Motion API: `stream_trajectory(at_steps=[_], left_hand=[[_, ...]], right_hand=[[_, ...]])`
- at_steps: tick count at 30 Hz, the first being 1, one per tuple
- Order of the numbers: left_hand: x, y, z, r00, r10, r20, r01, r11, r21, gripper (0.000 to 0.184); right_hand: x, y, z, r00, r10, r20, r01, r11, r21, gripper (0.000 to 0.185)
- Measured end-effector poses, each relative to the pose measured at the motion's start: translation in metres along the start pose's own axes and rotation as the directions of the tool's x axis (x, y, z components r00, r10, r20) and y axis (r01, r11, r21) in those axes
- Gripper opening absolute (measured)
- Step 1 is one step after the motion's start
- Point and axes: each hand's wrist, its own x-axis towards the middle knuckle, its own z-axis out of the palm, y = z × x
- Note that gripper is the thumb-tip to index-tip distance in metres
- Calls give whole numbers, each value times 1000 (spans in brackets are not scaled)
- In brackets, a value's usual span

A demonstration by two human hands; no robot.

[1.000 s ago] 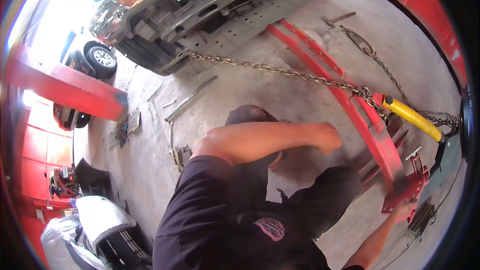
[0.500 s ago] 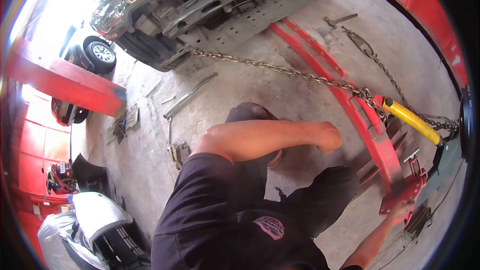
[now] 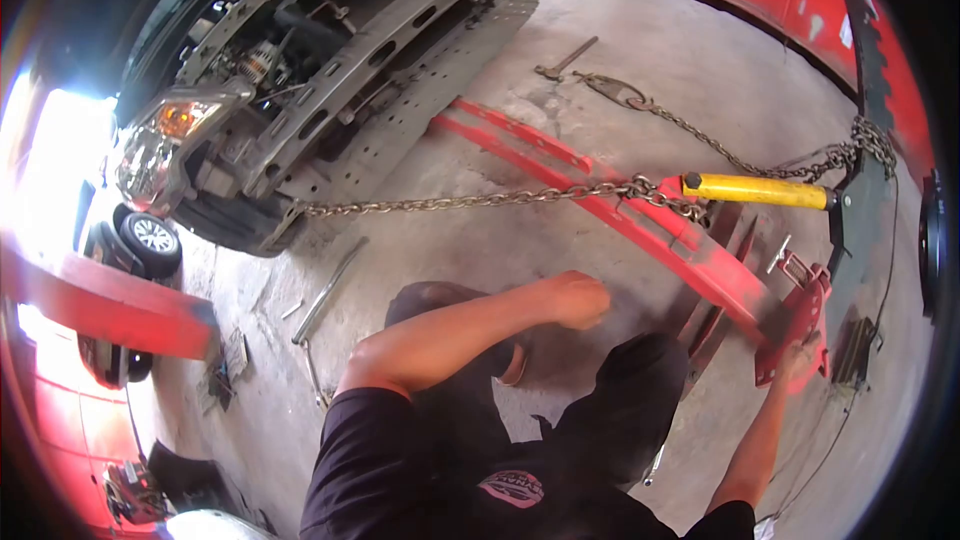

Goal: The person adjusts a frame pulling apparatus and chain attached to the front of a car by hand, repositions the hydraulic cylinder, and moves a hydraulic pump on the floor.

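Observation:
My left hand (image 3: 580, 301) is closed in a fist in front of my knees, with nothing visible in it. At the lower right, my right hand (image 3: 797, 358) grips the lower part of a red metal bracket (image 3: 808, 315), its fingers partly hidden. The bracket sits at the end of a long red beam (image 3: 600, 205). A yellow cylinder (image 3: 760, 190) lies above the bracket, joined to a dark upright arm (image 3: 853, 220). A taut chain (image 3: 450, 202) runs from the car front (image 3: 350, 70) to the beam, near the cylinder's end.
A hammer (image 3: 568, 60) and a looped cable (image 3: 615, 90) with a second chain (image 3: 705, 140) lie on the floor beyond the beam. At left are a metal bar (image 3: 330, 290), a red post (image 3: 120, 305) and a car wheel (image 3: 152, 236).
The view has turned, so the car sits further left and the chain looks more level. My left fist stays in front of my knees; my right hand remains at the bracket.

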Motion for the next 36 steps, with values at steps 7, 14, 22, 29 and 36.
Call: stream_trajectory(at_steps=[7, 14, 22, 29, 36], left_hand=[[-3, 3, -14, 994, -87, 64, 92, 994, -64, 25], [-6, -2, -26, 990, -130, 51, 134, 985, -109, 26], [-1, -8, -2, 998, -44, -49, 42, 998, -41, 27], [-8, -3, -17, 998, -59, -8, 59, 998, -29, 27], [-7, -4, -14, 996, -82, -29, 81, 996, -41, 28]], right_hand=[[-4, -17, -13, 996, 79, 41, -81, 996, 42, 41], [-5, -23, -15, 999, 11, -39, -10, 999, 48, 33], [-2, -29, -27, 985, 111, 131, -117, 992, 41, 43], [2, -1, -11, 998, -40, 56, 42, 999, -27, 44], [0, -20, -19, 999, -43, -3, 43, 996, -74, 40]])
